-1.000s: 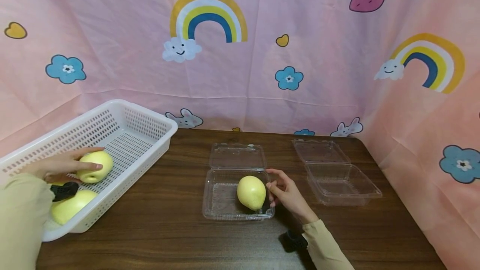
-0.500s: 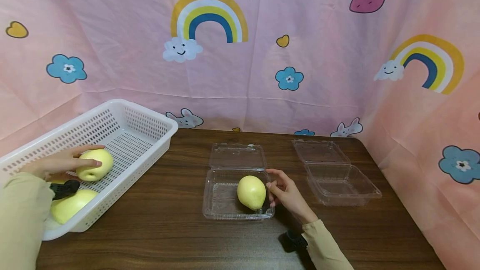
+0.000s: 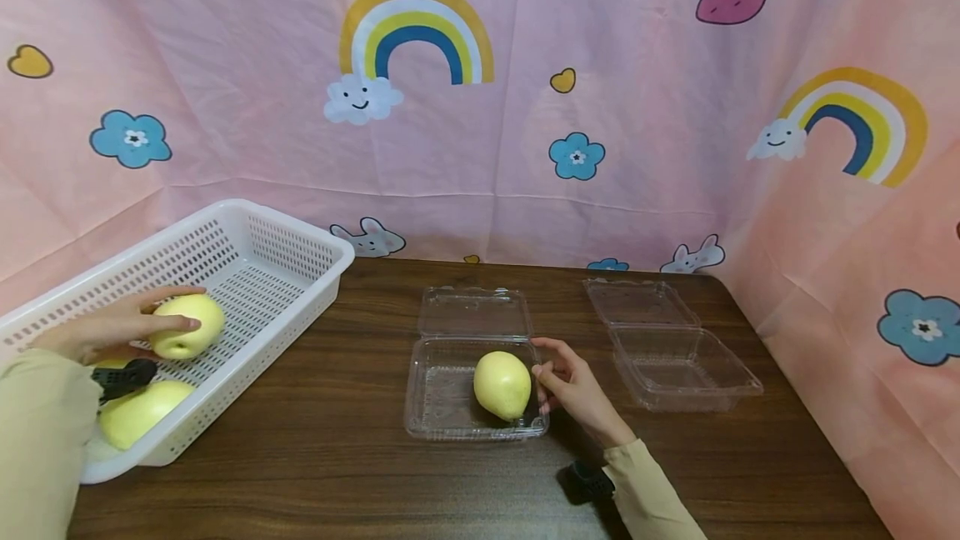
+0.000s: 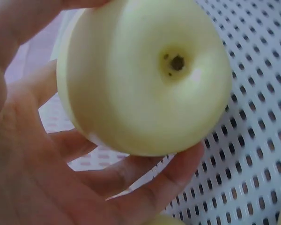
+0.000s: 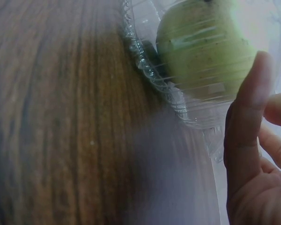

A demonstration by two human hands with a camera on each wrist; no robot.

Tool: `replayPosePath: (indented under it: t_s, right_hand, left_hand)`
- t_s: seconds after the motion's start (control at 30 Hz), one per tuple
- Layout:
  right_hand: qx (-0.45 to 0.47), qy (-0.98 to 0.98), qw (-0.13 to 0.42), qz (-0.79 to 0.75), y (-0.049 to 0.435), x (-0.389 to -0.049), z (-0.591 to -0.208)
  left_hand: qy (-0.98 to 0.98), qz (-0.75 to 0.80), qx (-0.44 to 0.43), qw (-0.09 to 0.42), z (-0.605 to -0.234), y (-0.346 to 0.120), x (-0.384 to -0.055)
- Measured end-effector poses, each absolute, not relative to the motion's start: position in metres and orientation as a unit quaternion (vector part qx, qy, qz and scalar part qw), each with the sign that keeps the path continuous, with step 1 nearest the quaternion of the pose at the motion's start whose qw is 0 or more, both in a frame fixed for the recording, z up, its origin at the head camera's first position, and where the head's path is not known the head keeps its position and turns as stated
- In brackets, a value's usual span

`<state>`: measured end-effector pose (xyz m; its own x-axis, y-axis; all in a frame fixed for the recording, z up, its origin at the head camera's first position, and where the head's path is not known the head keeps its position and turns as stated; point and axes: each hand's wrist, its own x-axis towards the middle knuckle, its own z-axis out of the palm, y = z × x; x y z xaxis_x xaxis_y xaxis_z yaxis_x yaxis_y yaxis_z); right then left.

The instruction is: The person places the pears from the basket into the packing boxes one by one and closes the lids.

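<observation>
My left hand reaches into the white basket and grips a pale yellow-green pear. Thumb and fingers curve round the fruit, its dimpled end facing the left wrist camera. Below it another pear lies in the basket, partly covered by my wrist and strap. At the middle of the table an open clear plastic box holds one pear on its right side. My right hand holds the box's right edge; the right wrist view shows a finger along the outer wall.
A second clear plastic box, lid folded back, stands to the right on the dark wooden table. A pink patterned cloth hangs behind and along the sides. A black strap sits on my right wrist.
My left hand and the pear in it have shifted slightly up and left within the basket. The right hand and the box have stayed in place.
</observation>
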<state>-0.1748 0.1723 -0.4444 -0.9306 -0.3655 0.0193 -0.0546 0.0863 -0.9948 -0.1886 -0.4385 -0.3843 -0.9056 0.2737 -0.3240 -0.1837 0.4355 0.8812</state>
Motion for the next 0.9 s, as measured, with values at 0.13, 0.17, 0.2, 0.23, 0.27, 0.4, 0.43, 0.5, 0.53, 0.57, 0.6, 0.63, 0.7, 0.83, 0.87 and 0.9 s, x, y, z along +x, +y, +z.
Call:
replayPosePath:
  t_s: [0.13,0.17,0.2,0.23,0.27,0.4,0.43,0.5,0.53,0.57,0.6,0.63,0.7,0.83,0.87,0.9]
  right_hand:
    - [-0.145,0.728,0.117,-0.66,0.172,-0.175,-0.444]
    - [-0.145,0.729,0.117,-0.659,0.172,-0.175,-0.444]
    - [-0.144,0.729,0.117,-0.659,0.172,-0.175,-0.444]
    - [-0.144,0.729,0.117,-0.659,0.172,-0.175,-0.444]
    - [-0.144,0.729,0.117,-0.659,0.172,-0.175,-0.444]
    - [-0.141,0.728,0.117,-0.66,0.172,-0.175,-0.444]
    - [-0.141,0.728,0.117,-0.661,0.172,-0.175,-0.444]
    - [-0.141,0.728,0.116,-0.661,0.172,-0.175,-0.444]
    - [-0.141,0.728,0.115,-0.661,0.172,-0.175,-0.444]
    - [-0.142,0.729,0.115,-0.66,0.172,-0.175,-0.444]
    - [-0.143,0.729,0.115,-0.66,0.172,-0.175,-0.444]
    - [-0.144,0.729,0.114,-0.659,0.172,-0.175,-0.444]
    - [-0.145,0.73,0.113,-0.658,0.172,-0.175,-0.445]
    - [-0.147,0.732,0.112,-0.656,0.172,-0.175,-0.445]
    - [-0.148,0.732,0.112,-0.656,0.172,-0.175,-0.445]
    - [-0.149,0.732,0.112,-0.655,0.172,-0.175,-0.445]
  left_hand:
    - [0.84,0.504,0.03,0.199,-0.381,-0.437,-0.186]
    - [0.843,0.5,0.031,0.196,-0.38,-0.436,-0.186]
    - [0.848,0.492,0.034,0.194,-0.379,-0.436,-0.185]
    - [0.85,0.489,0.034,0.192,-0.378,-0.435,-0.185]
    - [0.853,0.485,0.033,0.191,-0.377,-0.434,-0.185]
    - [0.861,0.471,0.023,0.189,-0.373,-0.43,-0.184]
    - [0.862,0.47,0.02,0.189,-0.372,-0.429,-0.184]
    - [0.867,0.462,0.017,0.188,-0.37,-0.428,-0.183]
    - [0.869,0.458,0.016,0.187,-0.369,-0.427,-0.182]
    - [0.871,0.454,0.014,0.187,-0.368,-0.427,-0.182]
    - [0.87,0.455,0.012,0.187,-0.367,-0.427,-0.182]
    - [0.873,0.45,0.01,0.189,-0.365,-0.426,-0.182]
    - [0.872,0.451,0.002,0.193,-0.362,-0.425,-0.182]
    - [0.869,0.454,-0.008,0.199,-0.357,-0.421,-0.181]
    - [0.87,0.453,-0.009,0.196,-0.355,-0.42,-0.18]
    - [0.872,0.451,-0.006,0.192,-0.353,-0.417,-0.179]
